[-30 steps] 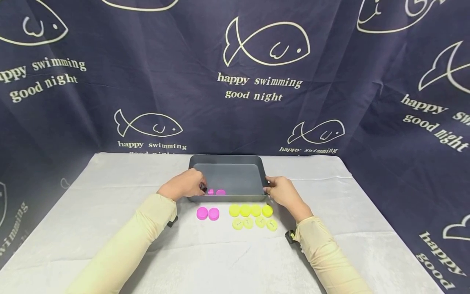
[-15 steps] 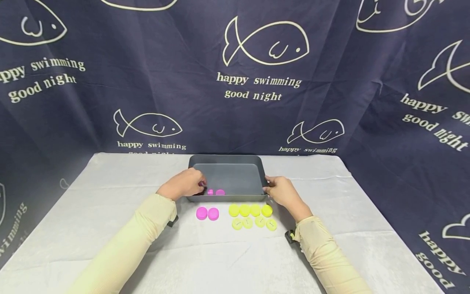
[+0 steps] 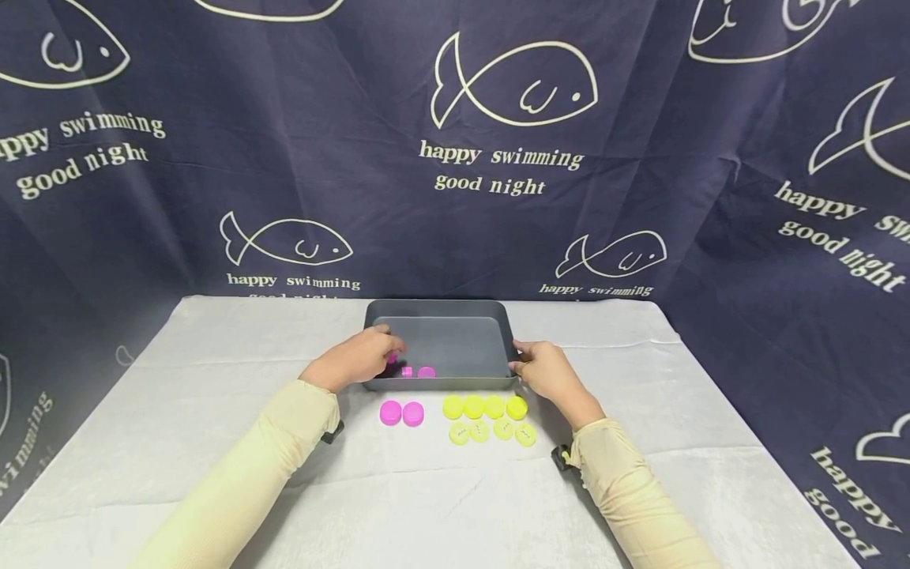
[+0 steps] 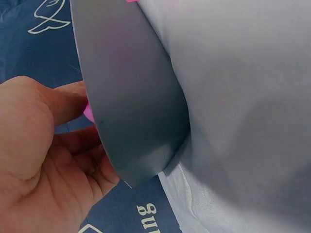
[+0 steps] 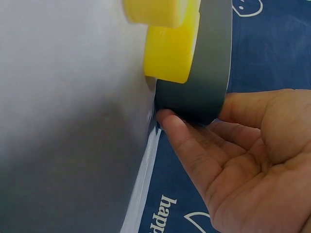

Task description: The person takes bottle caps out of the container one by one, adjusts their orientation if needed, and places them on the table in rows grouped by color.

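Observation:
My left hand (image 3: 359,356) reaches over the left wall of the dark grey tray (image 3: 441,384) and pinches a small pink piece (image 3: 392,358) between thumb and fingers. In the left wrist view the tray wall hides most of that pink piece (image 4: 89,112). Along the tray's front wall, inside, lie a small pink block-like piece (image 3: 407,371) and a flat pink disc (image 3: 426,372). At the tray's front right corner my right hand (image 3: 550,373) grips the wall. The right wrist view has the thumb at the rim and the fingers beneath the corner.
Two round pink caps (image 3: 390,412) stand on the white cloth in front of the tray. To their right are a row of bright yellow caps (image 3: 474,407) and a row of paler yellow discs (image 3: 479,431) with dark marks. A dark blue curtain (image 3: 298,158) hangs behind.
My left fingers have shifted slightly and spread, and the pink piece between them has come into view. The right hand and the tray have stayed in place.

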`<state>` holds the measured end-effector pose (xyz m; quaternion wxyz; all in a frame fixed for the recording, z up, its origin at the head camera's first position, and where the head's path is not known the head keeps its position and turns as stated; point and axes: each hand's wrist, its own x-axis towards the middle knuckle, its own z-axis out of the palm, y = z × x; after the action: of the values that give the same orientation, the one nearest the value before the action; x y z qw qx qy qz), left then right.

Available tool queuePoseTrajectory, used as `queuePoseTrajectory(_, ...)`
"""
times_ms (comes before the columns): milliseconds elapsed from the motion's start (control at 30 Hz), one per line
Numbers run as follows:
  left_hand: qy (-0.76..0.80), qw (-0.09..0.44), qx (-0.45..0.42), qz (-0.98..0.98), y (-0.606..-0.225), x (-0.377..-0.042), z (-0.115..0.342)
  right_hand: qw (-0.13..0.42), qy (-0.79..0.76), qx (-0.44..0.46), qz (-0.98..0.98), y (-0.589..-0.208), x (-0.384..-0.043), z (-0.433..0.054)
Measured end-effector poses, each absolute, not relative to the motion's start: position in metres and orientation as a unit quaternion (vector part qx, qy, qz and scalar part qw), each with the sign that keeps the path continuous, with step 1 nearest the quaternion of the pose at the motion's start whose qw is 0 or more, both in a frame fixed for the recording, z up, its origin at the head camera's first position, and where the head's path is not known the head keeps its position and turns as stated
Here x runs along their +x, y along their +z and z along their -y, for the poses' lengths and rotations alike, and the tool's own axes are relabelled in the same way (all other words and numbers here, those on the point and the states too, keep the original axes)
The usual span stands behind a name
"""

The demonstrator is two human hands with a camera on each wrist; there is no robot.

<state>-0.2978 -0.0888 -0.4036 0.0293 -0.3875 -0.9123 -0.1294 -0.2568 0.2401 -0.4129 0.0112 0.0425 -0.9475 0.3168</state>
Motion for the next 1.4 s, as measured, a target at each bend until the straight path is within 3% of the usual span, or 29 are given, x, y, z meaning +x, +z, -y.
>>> queuePoseTrajectory(167, -0.182, 0.032, -0.36, 0.915, -0.407, -0.293, 0.093, 0.014, 0.316, 0.048, 0.947, -0.414, -0.256, -0.24)
queuePoseTrajectory(433, -0.249, 0.083, -0.341, 0.902, -0.398, -0.282, 0.104, 0.016, 0.304, 0.059, 0.951, -0.414, -0.256, -0.24)
queuePoseTrajectory(667, -0.248, 0.081, -0.345, 0.902, -0.385, -0.266, 0.113, 0.02, 0.304, 0.064, 0.95, -0.413, -0.255, -0.24)
queuePoseTrajectory(1033, -0.258, 0.043, -0.332, 0.906, -0.377, -0.249, 0.119, 0.018, 0.295, 0.065, 0.953, -0.413, -0.255, -0.242)
queuePoseTrajectory(1400, -0.247, -0.071, -0.362, 0.896, -0.381, -0.241, 0.122, 0.02, 0.296, 0.072, 0.952, -0.415, -0.259, -0.242)
